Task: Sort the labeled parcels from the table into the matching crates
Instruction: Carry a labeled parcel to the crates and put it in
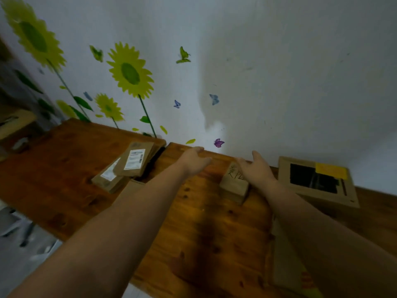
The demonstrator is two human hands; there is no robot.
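A small brown parcel (234, 186) with black handwriting on top stands on the wooden table (204, 229) near the wall. My right hand (256, 168) reaches over its far end with fingers spread and straight, touching or just above it. My left hand (194, 158) is stretched out flat to the left of the parcel, near the table's back edge, holding nothing. Two flat brown parcels (126, 166) with white printed labels lie stacked further left, across the seam between two tabletops.
An open cardboard box (318, 179) with a dark inside and a yellow patch stands at the right against the wall. A cardboard flap (285, 265) lies under my right forearm. The wall behind carries sunflower and butterfly stickers. Floor shows at the lower left.
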